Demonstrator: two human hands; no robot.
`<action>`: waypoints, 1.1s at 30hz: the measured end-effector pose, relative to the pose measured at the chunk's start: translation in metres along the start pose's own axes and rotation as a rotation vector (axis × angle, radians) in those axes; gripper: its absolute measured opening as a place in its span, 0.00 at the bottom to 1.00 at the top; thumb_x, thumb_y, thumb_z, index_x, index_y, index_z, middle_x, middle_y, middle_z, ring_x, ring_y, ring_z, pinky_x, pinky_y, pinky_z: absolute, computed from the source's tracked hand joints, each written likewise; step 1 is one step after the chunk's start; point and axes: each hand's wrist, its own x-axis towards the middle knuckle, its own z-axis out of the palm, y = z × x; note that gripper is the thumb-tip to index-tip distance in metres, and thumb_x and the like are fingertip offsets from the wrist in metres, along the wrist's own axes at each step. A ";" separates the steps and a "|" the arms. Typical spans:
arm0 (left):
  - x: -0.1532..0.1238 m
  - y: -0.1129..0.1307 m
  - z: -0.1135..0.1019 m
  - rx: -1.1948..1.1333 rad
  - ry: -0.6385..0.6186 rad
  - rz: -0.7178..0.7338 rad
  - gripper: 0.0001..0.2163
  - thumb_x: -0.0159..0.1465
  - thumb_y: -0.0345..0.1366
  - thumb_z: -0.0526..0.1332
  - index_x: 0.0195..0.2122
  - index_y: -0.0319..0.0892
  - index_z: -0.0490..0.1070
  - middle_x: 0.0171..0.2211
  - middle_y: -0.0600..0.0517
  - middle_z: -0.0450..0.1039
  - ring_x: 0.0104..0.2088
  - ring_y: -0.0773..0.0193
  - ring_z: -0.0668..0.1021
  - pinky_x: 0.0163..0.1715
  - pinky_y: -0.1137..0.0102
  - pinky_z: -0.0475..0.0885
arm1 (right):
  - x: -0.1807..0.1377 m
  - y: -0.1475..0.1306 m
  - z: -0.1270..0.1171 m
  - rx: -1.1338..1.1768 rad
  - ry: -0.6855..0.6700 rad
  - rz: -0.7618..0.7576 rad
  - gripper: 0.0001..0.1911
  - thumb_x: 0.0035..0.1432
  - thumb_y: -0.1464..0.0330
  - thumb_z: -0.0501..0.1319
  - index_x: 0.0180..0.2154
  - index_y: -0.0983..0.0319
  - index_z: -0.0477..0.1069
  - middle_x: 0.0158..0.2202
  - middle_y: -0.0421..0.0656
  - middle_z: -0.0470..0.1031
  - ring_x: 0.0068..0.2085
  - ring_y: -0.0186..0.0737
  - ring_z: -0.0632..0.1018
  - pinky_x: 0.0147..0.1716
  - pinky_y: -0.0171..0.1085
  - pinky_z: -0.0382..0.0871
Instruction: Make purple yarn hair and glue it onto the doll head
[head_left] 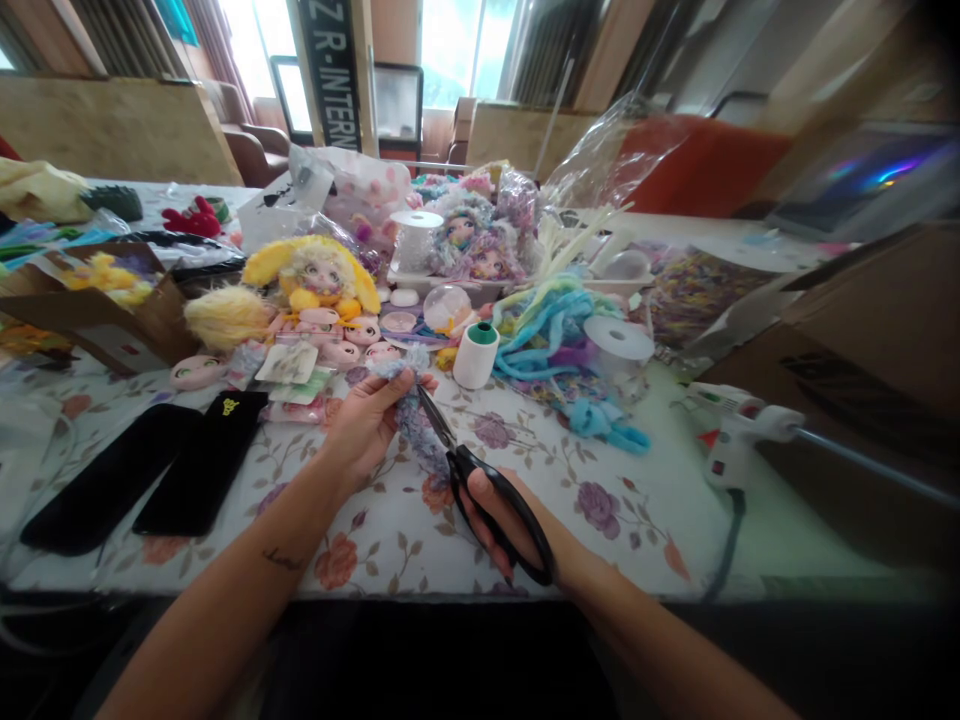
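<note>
My left hand [365, 422] grips a fuzzy lilac-and-blue strip of doll hair [414, 420] near its top, holding it over the flowered tablecloth [615, 510]. My right hand [504, 525] has its fingers through the black handles of a pair of scissors [480, 485]. The scissor blades point up and left and meet the fuzzy strip just below my left thumb. A white thread spool with a green top [476, 354] stands just behind the strip.
Doll heads, a yellow-haired doll [315, 272], pink face parts and blue yarn [551, 335] crowd the back of the table. Two black cases [150, 475] lie at left beside a cardboard box [97, 310]. A white glue gun [731, 430] rests at right.
</note>
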 end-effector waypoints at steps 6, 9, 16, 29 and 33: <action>0.002 -0.001 -0.001 -0.008 0.005 -0.015 0.04 0.58 0.29 0.69 0.32 0.33 0.78 0.30 0.46 0.82 0.28 0.66 0.81 0.29 0.76 0.77 | 0.000 -0.001 0.000 0.001 -0.013 -0.021 0.36 0.52 0.35 0.52 0.33 0.63 0.69 0.14 0.33 0.61 0.11 0.27 0.62 0.10 0.27 0.55; 0.003 -0.001 -0.001 -0.020 0.005 -0.025 0.03 0.60 0.29 0.68 0.32 0.33 0.77 0.30 0.46 0.82 0.28 0.66 0.81 0.30 0.75 0.79 | 0.000 -0.001 0.000 -0.021 0.001 -0.027 0.36 0.52 0.34 0.51 0.30 0.63 0.68 0.14 0.33 0.61 0.11 0.27 0.62 0.10 0.27 0.54; 0.002 -0.001 -0.001 -0.023 0.007 -0.007 0.03 0.59 0.28 0.68 0.32 0.33 0.77 0.30 0.46 0.82 0.28 0.67 0.81 0.29 0.76 0.78 | 0.001 -0.001 0.001 -0.041 0.010 -0.020 0.38 0.51 0.34 0.50 0.34 0.63 0.69 0.13 0.33 0.61 0.11 0.28 0.62 0.10 0.28 0.55; 0.003 -0.004 -0.003 -0.014 -0.018 0.028 0.09 0.53 0.32 0.73 0.32 0.34 0.78 0.31 0.46 0.82 0.29 0.66 0.81 0.29 0.75 0.77 | 0.000 -0.005 0.002 -0.054 0.014 -0.015 0.34 0.55 0.36 0.49 0.32 0.62 0.67 0.14 0.33 0.61 0.11 0.29 0.62 0.11 0.29 0.55; 0.003 -0.004 -0.002 0.009 -0.012 0.031 0.09 0.53 0.33 0.73 0.32 0.35 0.78 0.31 0.47 0.82 0.29 0.66 0.81 0.29 0.75 0.77 | 0.003 -0.001 0.001 -0.023 0.006 -0.013 0.36 0.51 0.34 0.51 0.31 0.62 0.67 0.13 0.32 0.60 0.10 0.28 0.62 0.10 0.29 0.54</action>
